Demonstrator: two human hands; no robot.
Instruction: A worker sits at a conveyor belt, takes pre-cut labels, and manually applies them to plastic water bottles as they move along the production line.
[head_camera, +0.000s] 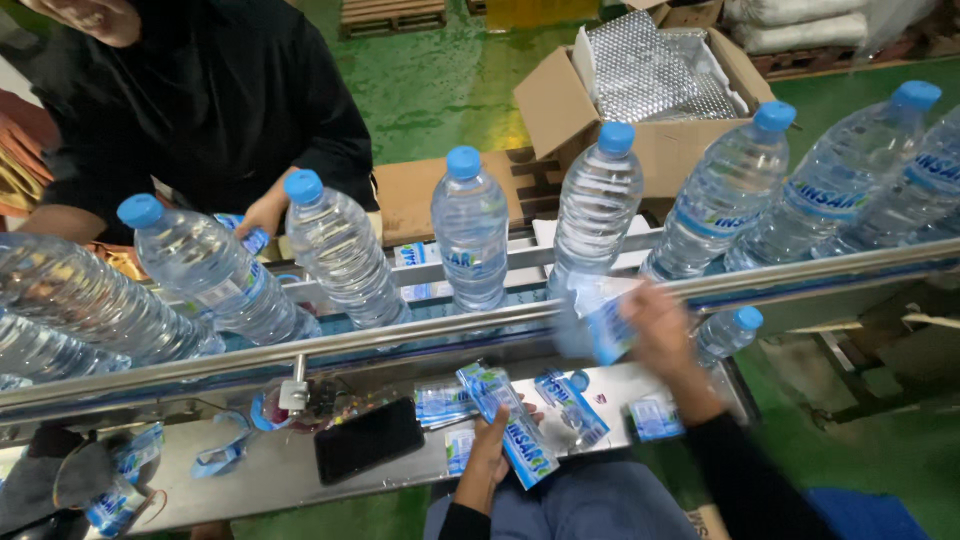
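Labelling looks underway: the right hand (660, 330) pinches a blurred label sleeve (605, 318) beside a bottle (597, 205), the left hand (490, 455) grips spare labels (515, 430), and next the sleeve needs aligning over the cap.

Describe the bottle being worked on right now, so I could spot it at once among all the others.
Follow the steel conveyor rail running across the picture with its row of blue-capped water bottles. The one you want is the fourth bottle from the left among the upright ones. Unlike its neighbours, the right hand is at its base, pressing a blurred blue-and-white label against it.
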